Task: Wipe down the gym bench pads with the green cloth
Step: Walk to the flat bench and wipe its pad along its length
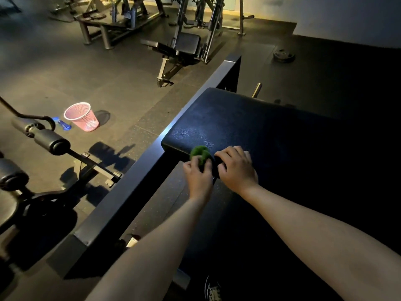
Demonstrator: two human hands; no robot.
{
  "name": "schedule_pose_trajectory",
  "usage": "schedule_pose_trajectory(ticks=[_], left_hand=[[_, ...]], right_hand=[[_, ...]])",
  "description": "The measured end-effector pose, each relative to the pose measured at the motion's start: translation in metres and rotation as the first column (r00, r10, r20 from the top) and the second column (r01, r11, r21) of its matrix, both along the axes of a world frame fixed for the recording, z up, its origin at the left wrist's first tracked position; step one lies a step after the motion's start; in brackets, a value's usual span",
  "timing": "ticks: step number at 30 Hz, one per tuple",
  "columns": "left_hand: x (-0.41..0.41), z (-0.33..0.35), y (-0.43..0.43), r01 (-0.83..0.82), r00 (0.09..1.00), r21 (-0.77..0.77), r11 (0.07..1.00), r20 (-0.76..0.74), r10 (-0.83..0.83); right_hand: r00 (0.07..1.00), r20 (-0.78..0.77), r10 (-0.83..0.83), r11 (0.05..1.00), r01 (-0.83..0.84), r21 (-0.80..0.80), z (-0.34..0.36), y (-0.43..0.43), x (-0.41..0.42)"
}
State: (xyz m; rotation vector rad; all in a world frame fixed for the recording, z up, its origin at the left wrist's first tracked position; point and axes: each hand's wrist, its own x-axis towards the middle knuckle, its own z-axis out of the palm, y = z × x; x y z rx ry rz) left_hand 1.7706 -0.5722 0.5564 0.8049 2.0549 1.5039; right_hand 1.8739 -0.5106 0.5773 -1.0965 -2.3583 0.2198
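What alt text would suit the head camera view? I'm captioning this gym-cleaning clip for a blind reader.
A person's left hand presses a bunched green cloth against the near corner of a black bench pad, while the right hand rests on the pad's edge beside it. A pink mesh wastebasket stands on the dim gym floor to the left.

cloth (pixel 200 154) green | pad (pixel 249 127) blk, pebbled | bin (pixel 81 116) pink mesh

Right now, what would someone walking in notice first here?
Probably the green cloth, bunched in the left hand at the near left corner of the dark bench pad, with the right hand beside it on the pad's edge. Next, the pink mesh wastebasket glowing on the floor to the left.
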Motion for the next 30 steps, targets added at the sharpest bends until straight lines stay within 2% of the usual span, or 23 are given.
schedule_pose_trajectory(ticks=[4,6,9,13,17,21,25,28,30], left_hand=[[0.005,0.001,-0.007,0.112,0.993,0.016,0.994,-0.039,-0.111],[-0.009,0.004,-0.005,0.008,0.998,0.0,1.0,-0.058,-0.008],[-0.015,0.009,0.012,-0.169,0.986,-0.053,0.984,-0.015,0.168],[0.004,0.012,0.024,-0.217,0.974,-0.109,0.97,0.045,0.223],[0.055,0.009,0.016,-0.192,0.981,-0.114,0.975,0.019,0.195],[0.121,0.011,0.013,-0.214,0.977,-0.095,0.972,-0.01,0.214],[0.18,0.009,0.007,-0.235,0.972,-0.098,0.967,0.003,0.237],[0.222,0.006,-0.004,-0.188,0.982,-0.061,0.98,0.021,0.189],[0.233,0.003,-0.011,-0.14,0.99,-0.058,0.988,-0.029,0.139]], right_hand=[[0.998,-0.064,0.016,1.0,-0.016,0.013,-0.004,0.003,0.003],[0.996,-0.089,0.026,1.0,-0.027,-0.006,-0.003,0.004,0.005],[0.999,-0.038,0.03,0.999,-0.032,-0.041,-0.001,0.004,0.006],[0.988,0.098,0.119,0.992,-0.115,-0.046,0.005,0.006,0.014],[0.96,0.235,0.154,0.987,-0.159,0.003,0.015,0.008,0.067],[0.966,0.228,0.121,0.988,-0.139,0.066,0.016,0.012,0.132],[0.969,0.209,0.134,0.988,-0.147,0.051,0.012,0.009,0.175],[0.968,0.186,0.166,0.983,-0.178,0.049,0.004,0.002,0.202],[0.966,0.167,0.195,0.976,-0.208,0.061,0.003,-0.001,0.217]])
